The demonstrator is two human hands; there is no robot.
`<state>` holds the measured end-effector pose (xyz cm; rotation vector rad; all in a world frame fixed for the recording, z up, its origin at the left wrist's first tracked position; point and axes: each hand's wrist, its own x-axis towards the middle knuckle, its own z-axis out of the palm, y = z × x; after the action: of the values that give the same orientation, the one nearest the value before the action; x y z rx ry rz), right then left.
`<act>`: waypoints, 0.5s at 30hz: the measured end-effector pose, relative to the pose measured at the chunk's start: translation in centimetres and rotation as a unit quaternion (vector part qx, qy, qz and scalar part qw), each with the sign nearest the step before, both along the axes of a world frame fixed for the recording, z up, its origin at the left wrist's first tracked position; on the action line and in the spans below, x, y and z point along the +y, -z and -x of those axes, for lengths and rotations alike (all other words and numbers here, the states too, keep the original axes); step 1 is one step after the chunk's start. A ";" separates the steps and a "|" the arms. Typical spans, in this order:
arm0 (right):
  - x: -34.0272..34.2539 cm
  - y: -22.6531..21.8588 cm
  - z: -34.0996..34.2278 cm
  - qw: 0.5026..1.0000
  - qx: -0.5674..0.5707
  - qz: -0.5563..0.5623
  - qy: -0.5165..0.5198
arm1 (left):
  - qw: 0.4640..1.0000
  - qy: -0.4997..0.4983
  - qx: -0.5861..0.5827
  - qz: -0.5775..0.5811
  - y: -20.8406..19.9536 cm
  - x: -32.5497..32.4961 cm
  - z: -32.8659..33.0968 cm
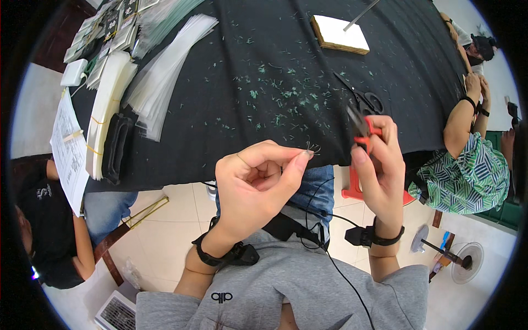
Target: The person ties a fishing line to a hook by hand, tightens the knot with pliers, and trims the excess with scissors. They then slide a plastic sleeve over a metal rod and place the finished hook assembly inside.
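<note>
My left hand [256,179] is closed in a pinch near the table's front edge. Between its thumb and forefinger sits a small tuft of thin wiry strands [312,147], spreading out past the fingertips. My right hand [384,173] is wrapped round a pair of red-handled cutting pliers [359,125], whose jaws point up and away, a short way right of the tuft and apart from it. Just beyond the pliers lie black-handled scissors [367,101]. Many short green clippings [287,98] are scattered over the black tablecloth [220,118] beyond my hands.
A white-topped block [333,36] with a thin metal rod stands at the back. To the left lie clear plastic sleeves [168,77], banded white strips [107,110], a black holder [116,148] and a printed sheet [67,148]. People sit at left and right; a cable hangs before me.
</note>
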<state>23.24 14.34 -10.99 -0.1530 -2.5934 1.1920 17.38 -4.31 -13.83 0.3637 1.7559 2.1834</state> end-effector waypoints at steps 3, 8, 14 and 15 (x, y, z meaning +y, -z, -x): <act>0.3 -0.5 -0.8 0.999 -0.023 -0.030 -0.030 | 0.999 -0.020 0.003 -0.035 0.6 0.2 0.1; 0.8 1.0 0.7 0.994 -0.015 0.107 -0.024 | 0.999 -0.029 -0.001 -0.035 0.8 0.4 0.2; 2.2 1.9 4.8 0.988 -0.013 0.141 0.061 | 0.998 -0.045 -0.024 -0.021 0.9 0.4 0.6; 2.0 1.9 5.3 0.986 -0.021 0.145 0.079 | 0.998 -0.047 -0.022 -0.022 0.8 0.4 0.7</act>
<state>17.89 16.37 -12.93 -0.4382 -2.3751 1.5128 16.69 -3.86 -14.63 0.2466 1.7377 2.2789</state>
